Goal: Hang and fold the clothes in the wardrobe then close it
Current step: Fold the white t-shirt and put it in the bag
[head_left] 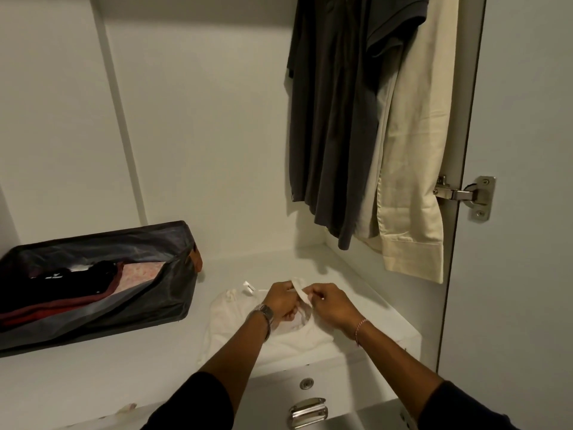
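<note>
While the white garment (235, 318) lay on the shelf (93, 383) at lower centre, your left hand (280, 301) and right hand (331, 302) both pinched its limp strap (302, 293); soft, light cloth, probably best gripped at seams.

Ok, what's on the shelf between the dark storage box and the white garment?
Nothing: in the head view only bare white shelf separates the dark storage box from the white garment.

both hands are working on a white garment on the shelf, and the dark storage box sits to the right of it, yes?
Not quite. In the head view the dark storage box sits to the left of the white garment, not the right. Both the left hand and right hand are on it.
</note>
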